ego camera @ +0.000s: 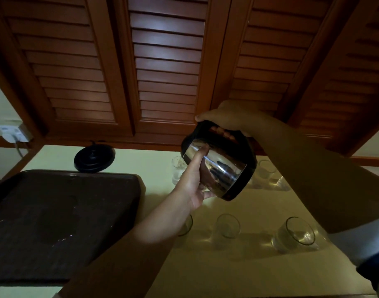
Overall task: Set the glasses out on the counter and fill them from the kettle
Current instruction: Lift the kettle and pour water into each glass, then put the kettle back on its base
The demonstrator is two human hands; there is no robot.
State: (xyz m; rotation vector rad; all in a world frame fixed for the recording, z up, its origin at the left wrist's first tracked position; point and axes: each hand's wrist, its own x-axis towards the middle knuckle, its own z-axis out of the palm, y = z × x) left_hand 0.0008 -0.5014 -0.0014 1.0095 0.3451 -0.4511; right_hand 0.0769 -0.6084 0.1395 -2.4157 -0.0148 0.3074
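A steel kettle (222,168) with black trim is tipped to the left above the pale counter (238,265). My right hand (225,120) grips its black handle from above. My left hand (194,179) presses against the shiny body from below. The spout end hangs over a clear glass (177,169) at the back. Two more glasses (265,168) stand behind the kettle on the right, partly hidden. In the near row stand three glasses: one half hidden by my left forearm (187,227), one in the middle (228,225), one on the right (298,234).
A dark brown tray (55,211) lies on the counter's left side. The kettle's round black base (94,158) sits behind it, near the wall. A wall socket with a plug (13,133) is at the far left. Louvred wooden cabinet doors (167,61) hang overhead.
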